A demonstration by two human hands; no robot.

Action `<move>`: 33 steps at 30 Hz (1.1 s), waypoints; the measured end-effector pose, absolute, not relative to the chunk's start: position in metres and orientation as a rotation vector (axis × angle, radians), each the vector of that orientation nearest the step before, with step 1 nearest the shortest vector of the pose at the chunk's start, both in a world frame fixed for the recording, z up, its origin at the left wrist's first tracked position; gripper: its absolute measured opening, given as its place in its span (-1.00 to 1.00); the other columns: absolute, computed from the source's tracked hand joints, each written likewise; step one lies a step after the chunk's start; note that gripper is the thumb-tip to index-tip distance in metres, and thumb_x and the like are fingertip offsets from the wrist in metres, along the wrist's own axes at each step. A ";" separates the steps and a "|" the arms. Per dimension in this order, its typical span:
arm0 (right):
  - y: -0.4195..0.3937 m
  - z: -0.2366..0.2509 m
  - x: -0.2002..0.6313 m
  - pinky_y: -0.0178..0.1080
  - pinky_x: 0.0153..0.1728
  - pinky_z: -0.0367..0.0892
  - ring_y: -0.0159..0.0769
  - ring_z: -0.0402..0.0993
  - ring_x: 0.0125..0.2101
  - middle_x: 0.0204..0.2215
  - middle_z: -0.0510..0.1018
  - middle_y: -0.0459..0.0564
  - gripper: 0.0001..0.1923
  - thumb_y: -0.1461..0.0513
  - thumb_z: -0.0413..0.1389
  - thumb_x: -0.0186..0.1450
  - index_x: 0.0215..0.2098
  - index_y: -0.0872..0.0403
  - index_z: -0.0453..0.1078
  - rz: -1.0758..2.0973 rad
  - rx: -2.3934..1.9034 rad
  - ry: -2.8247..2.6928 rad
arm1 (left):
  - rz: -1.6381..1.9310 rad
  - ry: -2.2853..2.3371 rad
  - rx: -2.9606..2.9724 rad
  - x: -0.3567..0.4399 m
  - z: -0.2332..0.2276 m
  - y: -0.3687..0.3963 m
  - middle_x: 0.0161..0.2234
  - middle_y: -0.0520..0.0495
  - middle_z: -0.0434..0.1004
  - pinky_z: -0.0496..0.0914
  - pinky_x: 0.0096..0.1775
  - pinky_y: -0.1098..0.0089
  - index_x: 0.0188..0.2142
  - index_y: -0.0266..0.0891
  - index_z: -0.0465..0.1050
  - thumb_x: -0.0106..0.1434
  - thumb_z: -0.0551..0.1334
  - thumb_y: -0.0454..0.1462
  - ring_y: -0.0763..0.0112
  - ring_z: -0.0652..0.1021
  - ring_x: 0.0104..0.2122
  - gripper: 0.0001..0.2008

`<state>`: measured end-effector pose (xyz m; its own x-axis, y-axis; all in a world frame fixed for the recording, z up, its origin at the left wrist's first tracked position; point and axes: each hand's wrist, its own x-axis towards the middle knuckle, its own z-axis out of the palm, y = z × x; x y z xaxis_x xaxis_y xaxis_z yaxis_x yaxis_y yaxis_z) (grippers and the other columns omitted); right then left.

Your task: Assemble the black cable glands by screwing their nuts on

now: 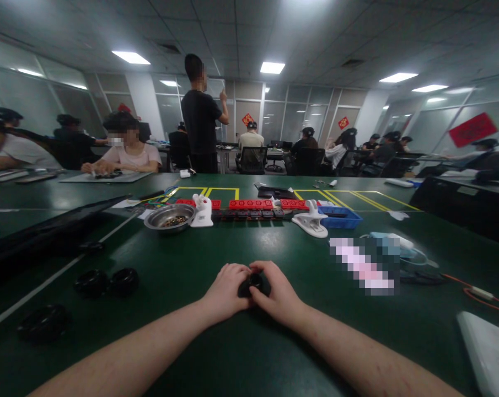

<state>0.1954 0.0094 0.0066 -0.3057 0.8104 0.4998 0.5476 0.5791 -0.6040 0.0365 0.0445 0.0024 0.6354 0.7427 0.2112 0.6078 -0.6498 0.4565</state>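
Observation:
My left hand (pixel 229 289) and my right hand (pixel 276 295) meet over the green table, in the middle of the head view. Between them is a small black ring-shaped thing (pixel 256 280) with a round opening on top. The fingers of both hands curl round it from either side and hide most of it. Its exact kind does not show. To the left lie several glossy black rings, two of them side by side (pixel 91 283) (pixel 124 281) and a larger one (pixel 44 322) nearer to me.
A metal bowl (pixel 156 221) of small brass-coloured parts stands ahead, beside a row of red blocks (pixel 250 204), white clip stands (pixel 202 212) and a blue tray (pixel 340 222). A white board (pixel 487 353) lies at right. Beyond the table, people sit and one person stands.

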 end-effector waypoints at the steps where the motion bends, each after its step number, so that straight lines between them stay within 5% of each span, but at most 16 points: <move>1: 0.009 0.007 0.196 -0.16 -0.14 0.21 -0.26 0.26 -0.20 -0.23 0.34 0.02 -0.58 0.40 0.00 0.02 -0.13 0.09 0.17 0.423 -1.065 -2.004 | 0.547 1.080 2.513 0.037 0.002 0.045 -0.13 -0.06 0.36 0.13 -0.01 0.18 -0.10 -0.16 0.29 -0.04 0.25 -0.19 0.21 0.32 -0.10 -0.54; 25: 0.009 0.007 0.196 -0.12 -0.10 0.18 -0.21 0.24 -0.14 -0.17 0.33 0.04 -0.58 0.33 0.07 0.05 -0.11 0.08 0.16 0.374 -1.098 -1.964 | 0.529 1.078 2.550 0.037 0.005 0.044 -0.15 -0.08 0.37 0.16 -0.04 0.20 -0.25 -0.21 0.36 -0.04 0.25 -0.16 0.21 0.33 -0.12 -0.66; 33: 0.009 0.006 0.196 -0.15 -0.18 0.23 -0.25 0.29 -0.23 -0.26 0.36 0.00 -0.65 0.34 0.05 0.06 -0.16 0.07 0.19 0.408 -1.103 -1.986 | 0.520 1.087 2.507 0.036 0.003 0.045 -0.13 -0.08 0.35 0.12 0.00 0.17 -0.15 -0.19 0.31 -0.03 0.25 -0.17 0.21 0.32 -0.10 -0.58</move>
<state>0.1955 0.0090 0.0064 -0.2904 0.8183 0.4960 0.5568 0.5660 -0.6079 0.0364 0.0446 0.0031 0.6368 0.7476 0.1887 0.6158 -0.6404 0.4591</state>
